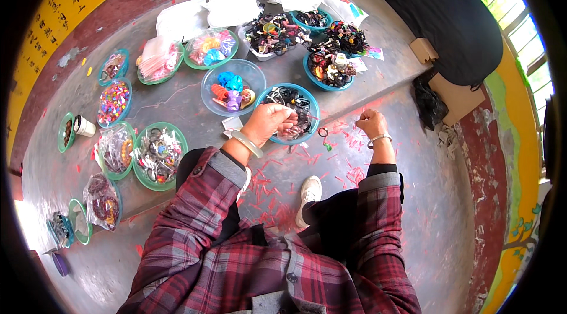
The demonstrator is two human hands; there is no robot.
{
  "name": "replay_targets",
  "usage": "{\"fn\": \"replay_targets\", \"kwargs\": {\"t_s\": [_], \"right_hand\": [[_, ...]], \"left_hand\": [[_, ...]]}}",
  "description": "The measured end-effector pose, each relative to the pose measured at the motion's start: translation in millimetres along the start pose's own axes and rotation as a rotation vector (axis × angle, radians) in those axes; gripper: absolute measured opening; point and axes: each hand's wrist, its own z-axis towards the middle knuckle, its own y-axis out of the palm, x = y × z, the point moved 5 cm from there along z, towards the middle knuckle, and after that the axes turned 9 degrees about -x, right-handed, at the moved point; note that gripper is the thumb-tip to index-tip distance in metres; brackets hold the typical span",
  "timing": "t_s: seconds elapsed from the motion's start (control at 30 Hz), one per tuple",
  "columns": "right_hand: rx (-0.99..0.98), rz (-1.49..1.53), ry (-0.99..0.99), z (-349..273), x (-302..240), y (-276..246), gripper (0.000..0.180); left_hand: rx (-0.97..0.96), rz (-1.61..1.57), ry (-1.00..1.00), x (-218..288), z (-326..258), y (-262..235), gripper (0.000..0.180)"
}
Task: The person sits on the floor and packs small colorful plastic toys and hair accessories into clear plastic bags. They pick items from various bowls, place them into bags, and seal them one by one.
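My left hand [269, 123] is closed with fingertips pinched together, over the near left side of a blue basket [315, 99] of dark hair ties [301, 105]. Whatever it pinches is too small to make out. Farther right, my right hand [372, 123] is curled closed above the littered floor, and its fingers hide anything inside. Between the hands a small dark hair tie [323, 132] shows, with a green charm [328, 147] just below it. Whether this hangs from a hand or lies on the floor, I cannot tell.
A clear bowl [207, 98] holds blue, orange and purple coils. Several more baskets of hair ties and beads stand left and behind, including a green basket [158, 184]. White bags [233, 10] lie at the back. Red scraps [260, 190] litter the floor around my shoe [309, 191].
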Motion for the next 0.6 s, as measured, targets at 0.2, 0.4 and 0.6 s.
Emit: {"fn": "replay_targets", "kwargs": {"t_s": [0.2,0.4,0.6], "right_hand": [[0.031,0.086,-0.138,2.4,11.0,3.0,0.031],[0.044,0.069,-0.136,-0.3,6.9,-3.7,0.017],[-0.151,-0.016,0.02,-2.7,-2.4,0.0,0.035]], "left_hand": [[0.001,0.031,-0.024,-3.0,0.8,-2.4,0.023],[-0.019,0.052,-0.015,-4.4,2.0,-2.6,0.025],[-0.038,0.063,0.007,-6.4,3.0,-3.6,0.026]]}}
